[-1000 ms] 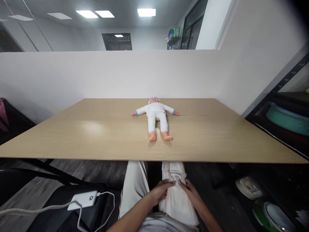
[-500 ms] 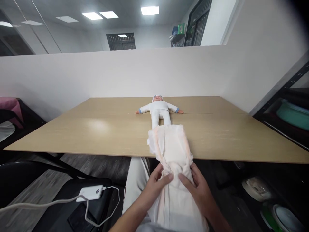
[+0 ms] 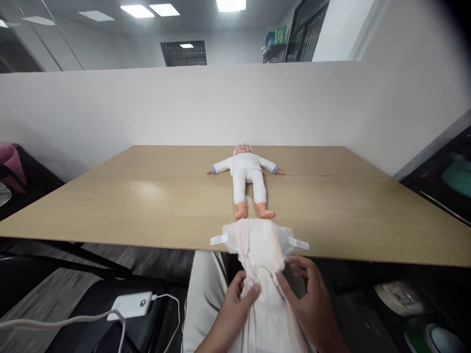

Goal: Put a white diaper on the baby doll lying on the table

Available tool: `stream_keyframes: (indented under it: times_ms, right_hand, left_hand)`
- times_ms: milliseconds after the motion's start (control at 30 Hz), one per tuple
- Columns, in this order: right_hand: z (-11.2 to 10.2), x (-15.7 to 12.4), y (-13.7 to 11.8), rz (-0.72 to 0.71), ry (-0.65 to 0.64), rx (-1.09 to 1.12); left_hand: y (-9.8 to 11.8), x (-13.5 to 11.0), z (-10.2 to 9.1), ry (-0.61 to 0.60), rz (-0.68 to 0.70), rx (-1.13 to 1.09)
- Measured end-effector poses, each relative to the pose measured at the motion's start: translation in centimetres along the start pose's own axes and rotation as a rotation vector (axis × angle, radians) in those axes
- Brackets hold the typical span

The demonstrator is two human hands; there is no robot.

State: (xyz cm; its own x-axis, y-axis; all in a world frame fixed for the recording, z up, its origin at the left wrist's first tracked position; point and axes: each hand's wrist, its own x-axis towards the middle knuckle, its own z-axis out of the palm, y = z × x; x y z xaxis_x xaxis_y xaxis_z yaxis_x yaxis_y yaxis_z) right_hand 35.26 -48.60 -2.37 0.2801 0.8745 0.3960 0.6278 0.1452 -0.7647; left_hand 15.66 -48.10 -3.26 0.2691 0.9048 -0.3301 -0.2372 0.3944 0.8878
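White diaper (image 3: 262, 247) | left hand (image 3: 235, 305) grips it | right hand (image 3: 311, 294) open | doll (image 3: 248, 169) ahead on table (image 3: 128, 211)

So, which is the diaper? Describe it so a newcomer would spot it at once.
On the wide tan table lies a white-clothed doll. Nearer, between the left hand and right hand, is the diaper, also white: unlike the doll, it has two tabs sticking out sideways.

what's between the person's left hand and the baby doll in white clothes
The unfolded end of a white, peach-edged diaper, its white tabs spread, lies between the left hand and the white-clothed baby doll, in the head view.
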Motion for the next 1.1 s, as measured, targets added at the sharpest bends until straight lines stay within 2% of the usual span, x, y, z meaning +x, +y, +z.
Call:
stream_keyframes:
  times_ms: [133, 233, 333, 433, 500, 533, 600, 667, 733, 800, 867, 933, 1100]
  right_hand:
    - [1.4, 3.6, -1.6, -0.302, -0.183, -0.112]
    - [3.6, 6.6, -2.1, -0.389, -0.335, -0.197]
    - [5.6, 8.5, -1.7, -0.412, -0.489, -0.275]
    - [6.6, 9.3, -1.2, -0.425, -0.535, -0.308]
    - [6.7, 9.4, -1.0, -0.439, -0.535, -0.318]
    - [6.7, 9.4, -0.9, -0.445, -0.533, -0.326]
    - [6.7, 9.4, -0.9, -0.457, -0.528, -0.349]
    - [6.7, 9.4, -0.7, -0.469, -0.518, -0.366]
    - [6.9, 9.4, -0.6, -0.481, -0.510, -0.372]
    - [7.0, 9.4, -0.4, -0.485, -0.500, -0.370]
    - [7.0, 9.5, -0.4, -0.480, -0.495, -0.368]
    - [7.0, 9.5, -0.4, -0.469, -0.494, -0.365]
    - [6.9, 9.4, -0.7, -0.458, -0.493, -0.350]
  left_hand:
    - [-0.1, -0.3, -0.6, -0.014, 0.010, 0.093]
    - [0.8, -0.4, -1.8, -0.103, 0.049, 0.269]
    - [3.6, -0.3, -3.5, -0.233, 0.140, 0.598]
    - [8.4, 1.0, -5.1, -0.313, 0.290, 1.004]
    - [11.7, 3.1, -6.0, -0.339, 0.462, 1.208]
    - [13.2, 4.6, -6.4, -0.286, 0.566, 1.281]
    - [15.6, 8.4, -6.8, -0.063, 0.764, 1.418]
    - [17.2, 12.8, -6.9, 0.096, 0.875, 1.545]
    - [18.0, 16.9, -6.4, 0.118, 0.913, 1.708]
    - [18.1, 20.3, -5.5, 0.016, 0.939, 1.894]
    - [17.9, 22.4, -4.3, -0.210, 1.011, 2.026]
    - [17.7, 23.6, -3.3, -0.420, 1.113, 2.073]
    - [17.8, 24.9, -2.0, -0.720, 1.285, 2.008]
